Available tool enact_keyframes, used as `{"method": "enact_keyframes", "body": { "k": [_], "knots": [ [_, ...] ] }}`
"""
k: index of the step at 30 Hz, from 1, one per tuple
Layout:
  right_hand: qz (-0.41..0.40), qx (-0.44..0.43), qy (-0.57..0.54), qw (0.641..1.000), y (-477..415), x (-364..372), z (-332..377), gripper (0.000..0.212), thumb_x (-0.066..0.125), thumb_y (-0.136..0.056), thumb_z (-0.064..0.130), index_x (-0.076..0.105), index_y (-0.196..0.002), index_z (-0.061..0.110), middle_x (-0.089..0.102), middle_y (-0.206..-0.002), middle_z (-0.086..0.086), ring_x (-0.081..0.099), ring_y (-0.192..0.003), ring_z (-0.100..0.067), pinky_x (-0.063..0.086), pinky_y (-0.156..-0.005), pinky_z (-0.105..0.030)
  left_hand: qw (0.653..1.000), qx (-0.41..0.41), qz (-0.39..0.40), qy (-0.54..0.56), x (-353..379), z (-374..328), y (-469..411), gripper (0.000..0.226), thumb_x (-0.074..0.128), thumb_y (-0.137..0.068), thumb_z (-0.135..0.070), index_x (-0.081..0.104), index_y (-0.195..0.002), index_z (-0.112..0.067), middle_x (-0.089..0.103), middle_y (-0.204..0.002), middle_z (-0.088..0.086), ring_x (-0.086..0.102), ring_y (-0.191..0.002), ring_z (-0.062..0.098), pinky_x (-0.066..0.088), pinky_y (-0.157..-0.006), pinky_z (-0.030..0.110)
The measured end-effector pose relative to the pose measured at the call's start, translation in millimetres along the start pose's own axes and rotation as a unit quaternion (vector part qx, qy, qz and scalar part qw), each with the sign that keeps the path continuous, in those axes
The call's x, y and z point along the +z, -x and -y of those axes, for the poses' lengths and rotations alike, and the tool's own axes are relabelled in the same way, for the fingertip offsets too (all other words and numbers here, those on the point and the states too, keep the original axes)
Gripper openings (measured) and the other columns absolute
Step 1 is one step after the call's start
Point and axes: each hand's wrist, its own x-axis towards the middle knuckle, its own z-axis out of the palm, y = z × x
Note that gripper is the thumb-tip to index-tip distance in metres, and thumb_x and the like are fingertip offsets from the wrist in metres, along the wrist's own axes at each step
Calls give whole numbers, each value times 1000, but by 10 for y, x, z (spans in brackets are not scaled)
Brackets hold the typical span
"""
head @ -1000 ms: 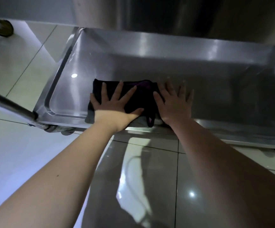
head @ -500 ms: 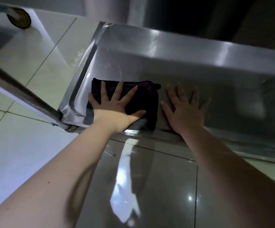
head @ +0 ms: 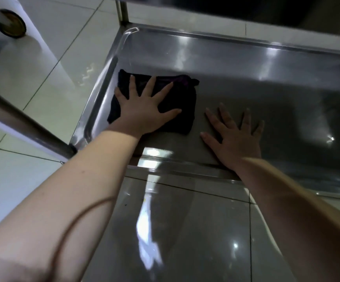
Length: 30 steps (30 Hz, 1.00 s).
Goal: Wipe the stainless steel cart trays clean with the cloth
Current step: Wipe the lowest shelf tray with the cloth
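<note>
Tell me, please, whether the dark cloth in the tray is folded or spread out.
Folded: the cloth is a compact, thick rectangle with squared edges under the flat left hand, covering only the tray's left corner.

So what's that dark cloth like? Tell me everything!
The cloth is dark, nearly black, with a purplish bit at its far edge. Soft-looking fabric, folded into a rough rectangle, it lies flat in the near left corner of the steel tray. The left hand, spread flat, presses on it; the right hand rests beside it, not touching.
</note>
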Motion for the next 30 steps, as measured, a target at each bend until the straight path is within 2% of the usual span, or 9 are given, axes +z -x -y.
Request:
{"method": "enact_keyframes", "body": {
  "k": [3,6,10,13,17,20,26,30],
  "knots": [
    [-3,-4,-2,1000,13,10,2,69,4,-77,84,-10,-141,65,-10,-160,26,-12,-147,-41,-8,-111,-69,1000,-19,-11,-5,135,181,628,80,9,-66,-95,-13,-138,-69,-8,-164,-15,-16,-148,37,-9,-108,69],
    [-15,-12,1,1000,29,30,17,71,2,-76,84,-8,-143,63,-7,-161,24,-9,-147,-44,-7,-111,-69,998,-56,-21,-22,201,317,973,79,9,-62,-97,-16,-133,-72,-8,-163,-17,-13,-149,35,-3,-108,69],
    [-17,-14,5,1000,43,31,15,69,1,-78,83,-8,-143,62,-6,-161,23,-7,-147,-45,-7,-112,-69,998,-58,9,-8,103,331,598,82,10,-63,-97,-18,-135,-70,-17,-162,-15,-19,-147,39,-7,-106,73],
    [-11,-14,5,1000,28,23,-12,68,0,-77,84,-12,-141,64,-9,-160,25,-9,-147,-43,-7,-112,-68,1000,-14,3,-9,24,384,141,86,10,-62,-97,-11,-140,-66,-13,-163,-12,-19,-147,38,-9,-105,74],
    [2,-2,5,1000,15,3,-1,68,0,-76,84,-13,-141,65,-11,-159,26,-11,-147,-40,-7,-112,-68,1000,2,23,-17,-104,359,-261,81,20,-71,-94,-7,-142,-66,-11,-164,-12,-19,-147,37,-7,-107,74],
    [3,2,1,1000,7,-16,19,68,4,-78,84,-11,-141,65,-10,-160,25,-11,-148,-40,-7,-112,-69,1000,-3,18,-17,-94,349,-108,80,17,-71,-94,-9,-142,-66,-11,-164,-12,-17,-148,37,-6,-107,73],
    [-2,-6,-5,1000,9,5,3,69,2,-76,86,-13,-140,66,-8,-160,25,-10,-148,-40,-9,-111,-69,1000,-19,2,-9,139,403,857,77,9,-62,-97,-21,-130,-74,-12,-162,-17,-18,-148,35,-9,-108,69],
    [-1,-8,5,1000,26,12,9,68,3,-78,84,-13,-141,64,-8,-160,24,-10,-147,-41,-8,-111,-69,999,-40,16,-15,119,403,821,80,9,-59,-98,-23,-128,-74,-16,-161,-18,-20,-147,35,-10,-109,69]
  ]
}}
